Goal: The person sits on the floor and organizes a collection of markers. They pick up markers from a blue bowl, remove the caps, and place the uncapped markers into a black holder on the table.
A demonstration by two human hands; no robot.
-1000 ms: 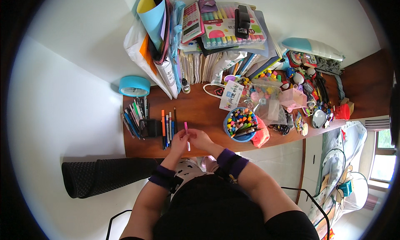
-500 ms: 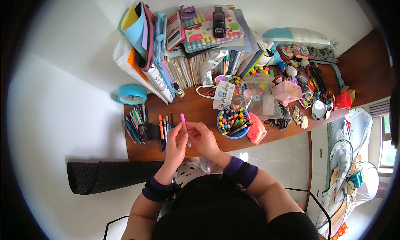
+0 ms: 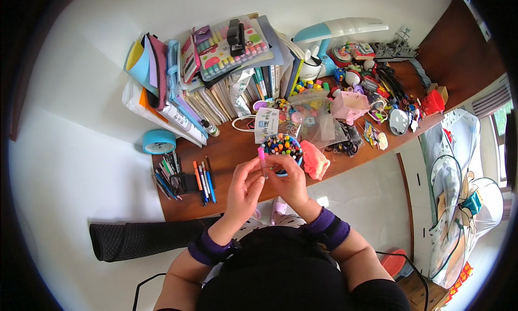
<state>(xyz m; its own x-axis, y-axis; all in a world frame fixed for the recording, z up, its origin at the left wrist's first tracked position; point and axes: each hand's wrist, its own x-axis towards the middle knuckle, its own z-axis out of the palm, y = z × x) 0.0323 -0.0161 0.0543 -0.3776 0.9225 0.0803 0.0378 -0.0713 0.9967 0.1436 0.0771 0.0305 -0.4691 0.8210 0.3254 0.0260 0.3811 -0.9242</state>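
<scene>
My left hand (image 3: 245,188) is closed on a slim marker (image 3: 262,154) with a pink cap and a pale barrel, tilted slightly off upright. The fingers of my right hand (image 3: 291,180) pinch the same marker from the other side. Just behind my hands, the blue round tub (image 3: 299,155) is packed with colourful markers; my right hand hides part of it. To the left, a loose row of pens (image 3: 204,182) lies on the wooden desk (image 3: 229,144), including an orange-topped one and blue ones.
A dark mesh pen holder (image 3: 186,182) with several pens lies at the desk's left end, below a blue round clock (image 3: 159,142). Coral cloth (image 3: 314,161) rests beside the tub. Books (image 3: 218,97), plastic bags (image 3: 318,116), a pink box (image 3: 349,106) and toys line the back.
Both hands have moved right with the pink-capped marker, from near the loose pens to in front of the tub. The view has shifted as well.
</scene>
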